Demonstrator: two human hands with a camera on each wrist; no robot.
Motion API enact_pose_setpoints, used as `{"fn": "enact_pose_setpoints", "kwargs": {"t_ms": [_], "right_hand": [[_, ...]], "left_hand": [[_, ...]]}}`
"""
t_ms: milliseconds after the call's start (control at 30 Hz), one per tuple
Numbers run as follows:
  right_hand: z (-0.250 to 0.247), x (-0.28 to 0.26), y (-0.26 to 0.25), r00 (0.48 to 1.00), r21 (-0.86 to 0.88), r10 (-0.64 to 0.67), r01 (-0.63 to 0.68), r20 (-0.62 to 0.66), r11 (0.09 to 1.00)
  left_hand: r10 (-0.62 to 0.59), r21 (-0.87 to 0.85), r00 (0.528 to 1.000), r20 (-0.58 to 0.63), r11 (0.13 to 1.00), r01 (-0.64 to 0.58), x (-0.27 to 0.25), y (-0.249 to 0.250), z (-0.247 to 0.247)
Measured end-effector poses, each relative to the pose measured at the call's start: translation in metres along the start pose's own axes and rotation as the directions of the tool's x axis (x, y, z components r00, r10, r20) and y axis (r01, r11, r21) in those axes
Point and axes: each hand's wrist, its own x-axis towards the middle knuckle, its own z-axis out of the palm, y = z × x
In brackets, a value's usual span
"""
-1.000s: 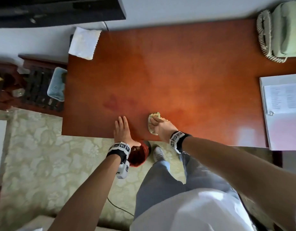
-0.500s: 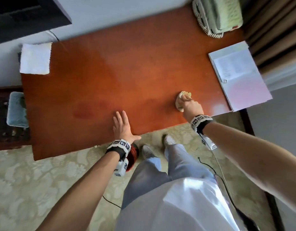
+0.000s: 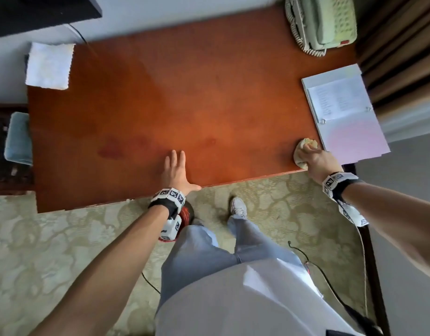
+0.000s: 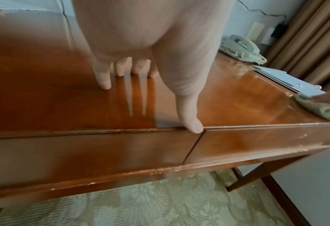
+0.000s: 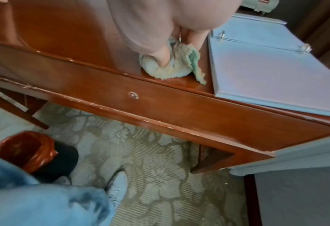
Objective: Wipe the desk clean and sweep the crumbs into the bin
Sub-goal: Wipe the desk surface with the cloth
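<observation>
Right hand (image 3: 317,163) clutched the cloth (image 5: 172,65) at the counter's (image 3: 209,93) near right corner, beside the folder (image 3: 347,117). Left hand (image 3: 176,172) lay flat, fingers released. Crumbs indistinct; strokes should run toward the bin (image 5: 24,149).

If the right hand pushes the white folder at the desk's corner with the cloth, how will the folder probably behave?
The white folder looks flat and stiff, so it would probably slide as one piece, not bend. The desk top is glossy, so it may slip easily. One corner already seems to overhang the front edge, so a push from the cloth in the right hand could tip it off.
</observation>
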Motion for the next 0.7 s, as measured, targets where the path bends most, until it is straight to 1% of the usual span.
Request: {"fn": "enact_pose_setpoints", "kwargs": {"t_ms": [67, 167, 267, 367, 433, 500, 600, 700], "right_hand": [[0.006, -0.002, -0.018, 0.998, -0.028, -0.014, 0.016, 0.061, 0.999], [-0.003, -0.008, -0.062, 0.995, -0.051, -0.067, 0.071, 0.077, 0.996], [0.006, -0.005, -0.102, 0.983, -0.1, -0.162, 0.171, 0.089, 0.98], [0.017, 0.003, -0.153, 0.966, -0.143, -0.233, 0.247, 0.111, 0.958], [0.013, 0.003, -0.205, 0.955, -0.136, -0.271, 0.287, 0.123, 0.948], [0.008, 0.003, -0.263, 0.946, -0.138, -0.309, 0.321, 0.101, 0.937], [0.005, 0.009, -0.35, 0.928, -0.145, -0.366, 0.372, 0.069, 0.917], [0.007, 0.032, -0.43, 0.912, -0.189, -0.405, 0.409, 0.064, 0.893]], "left_hand": [[0.047, -0.014, 0.999, -0.023, 0.999, -0.047, -0.004, -0.014, -0.001], [0.055, -0.038, 0.997, -0.056, 0.998, -0.057, -0.011, -0.045, 0.001], [-0.012, -0.08, 0.997, -0.074, 0.997, 0.006, -0.015, -0.089, -0.002], [-0.105, -0.123, 0.989, -0.109, 0.988, 0.091, -0.016, -0.15, -0.008], [-0.158, -0.152, 0.978, -0.134, 0.979, 0.137, -0.017, -0.194, -0.014], [-0.214, -0.189, 0.965, -0.154, 0.965, 0.184, -0.019, -0.239, -0.019], [-0.295, -0.205, 0.945, -0.139, 0.943, 0.263, -0.025, -0.296, -0.024], [-0.42, -0.244, 0.902, -0.101, 0.889, 0.387, -0.029, -0.345, -0.023]]}}
